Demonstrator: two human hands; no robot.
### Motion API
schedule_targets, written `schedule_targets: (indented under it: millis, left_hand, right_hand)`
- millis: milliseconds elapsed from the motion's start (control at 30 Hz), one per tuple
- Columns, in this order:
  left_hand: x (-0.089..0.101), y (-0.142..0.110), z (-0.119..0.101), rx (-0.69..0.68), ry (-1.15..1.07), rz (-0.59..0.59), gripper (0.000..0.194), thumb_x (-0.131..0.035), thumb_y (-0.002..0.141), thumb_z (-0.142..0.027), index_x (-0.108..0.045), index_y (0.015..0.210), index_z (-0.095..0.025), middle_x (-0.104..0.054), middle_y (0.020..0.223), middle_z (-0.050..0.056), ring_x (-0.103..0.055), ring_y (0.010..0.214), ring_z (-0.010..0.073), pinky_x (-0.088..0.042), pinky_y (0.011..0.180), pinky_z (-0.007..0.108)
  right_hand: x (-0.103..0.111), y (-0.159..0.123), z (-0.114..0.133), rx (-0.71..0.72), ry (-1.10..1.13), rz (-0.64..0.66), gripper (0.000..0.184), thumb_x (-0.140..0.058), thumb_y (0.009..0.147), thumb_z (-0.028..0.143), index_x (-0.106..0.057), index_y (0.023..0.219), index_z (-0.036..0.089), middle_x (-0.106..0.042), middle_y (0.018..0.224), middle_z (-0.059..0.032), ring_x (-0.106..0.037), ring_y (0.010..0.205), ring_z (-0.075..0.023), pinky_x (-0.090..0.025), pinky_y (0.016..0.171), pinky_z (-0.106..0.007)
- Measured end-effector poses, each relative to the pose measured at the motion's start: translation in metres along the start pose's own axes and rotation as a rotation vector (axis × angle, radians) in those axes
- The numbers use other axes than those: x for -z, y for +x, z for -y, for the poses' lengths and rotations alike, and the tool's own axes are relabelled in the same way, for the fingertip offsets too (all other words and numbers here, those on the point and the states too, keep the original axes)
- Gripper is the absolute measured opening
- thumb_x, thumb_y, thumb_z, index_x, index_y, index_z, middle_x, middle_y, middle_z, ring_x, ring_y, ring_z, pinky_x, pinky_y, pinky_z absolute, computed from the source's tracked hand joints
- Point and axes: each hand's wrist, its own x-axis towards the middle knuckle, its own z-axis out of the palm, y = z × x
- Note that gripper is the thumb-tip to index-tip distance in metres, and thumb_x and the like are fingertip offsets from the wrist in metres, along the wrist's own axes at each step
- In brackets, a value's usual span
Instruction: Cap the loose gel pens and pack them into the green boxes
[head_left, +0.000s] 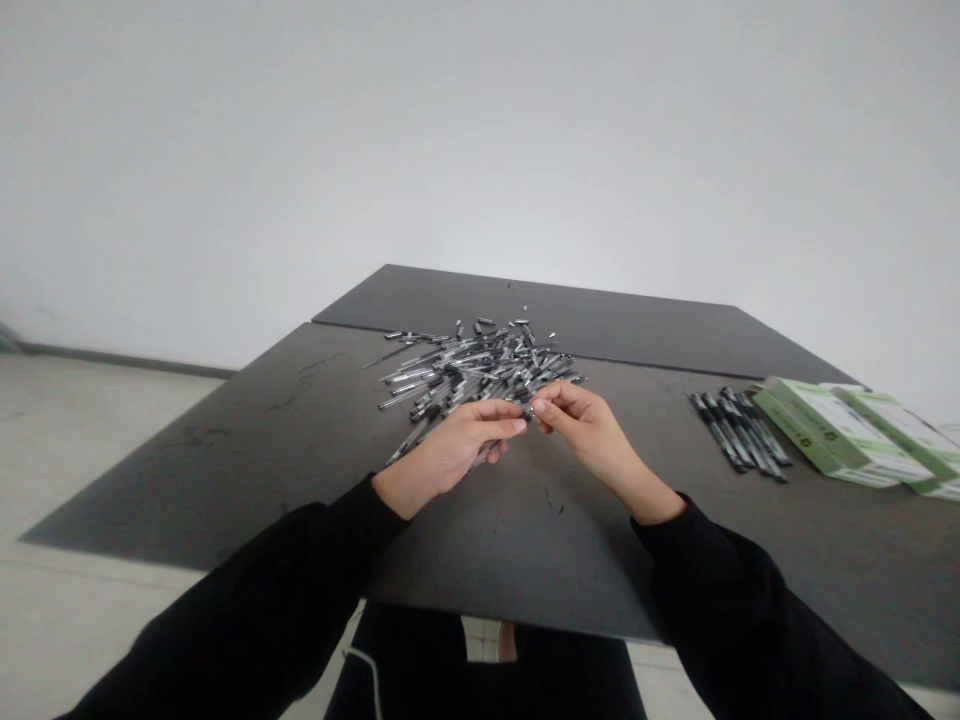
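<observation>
My left hand (469,440) is closed around a pen (527,412), whose dark end pokes out past the thumb and forefinger. Most of its body is hidden by the fingers. My right hand (574,420) pinches at that same end, thumb against forefinger; whether a separate small piece sits in this pinch cannot be made out. Just beyond both hands spreads a loose heap of pen parts (480,365), clear barrels and black pieces lying crosswise.
Right of my hands, several black pens (739,430) lie side by side next to green and white boxes (847,430). Small loose pieces (523,322) are scattered behind the heap. A seam crosses the dark table (300,440), and a pale wall (480,150) stands behind it.
</observation>
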Motion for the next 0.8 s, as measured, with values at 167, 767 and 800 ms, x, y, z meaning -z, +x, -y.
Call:
schedule_targets:
  millis: [167, 767, 800]
  left_hand:
    - [-0.0021, -0.0032, -0.0044, 0.214, -0.176, 0.12, 0.03, -0.063, 0.086, -0.044, -0.064, 0.085, -0.015, -0.062, 0.081, 0.005, -0.054, 0.062, 0.0128, -0.041, 0.05, 0.023]
    - [-0.0032, -0.0086, -0.0065, 0.17, 0.034, 0.176, 0.032, -0.052, 0.095, -0.039, -0.062, 0.082, -0.012, -0.047, 0.059, -0.004, -0.028, 0.04, 0.0035, -0.02, 0.041, 0.019]
    - [-0.0031, -0.0086, -0.0072, 0.164, 0.011, 0.169, 0.031, -0.053, 0.093, -0.037, -0.063, 0.081, -0.011, -0.047, 0.059, -0.003, -0.032, 0.042, 0.0042, -0.023, 0.042, 0.02]
  right_hand:
    - [-0.0049, -0.0024, -0.0011, -0.022, 0.043, 0.039, 0.042, -0.073, 0.082, 0.062, -0.062, 0.079, 0.022, -0.063, 0.065, 0.001, -0.059, 0.059, -0.014, -0.049, 0.059, -0.03]
    - [-0.0006, -0.0001, 0.0001, -0.011, 0.0, 0.033, 0.044, -0.076, 0.079, 0.062, -0.062, 0.077, 0.02, -0.057, 0.062, 0.0031, -0.049, 0.057, -0.0114, -0.04, 0.057, -0.027]
    - [0.0001, 0.0003, -0.0003, -0.015, 0.007, 0.028, 0.045, -0.076, 0.078, 0.062, -0.061, 0.077, 0.02, -0.056, 0.062, 0.0033, -0.049, 0.057, -0.0113, -0.04, 0.058, -0.027]
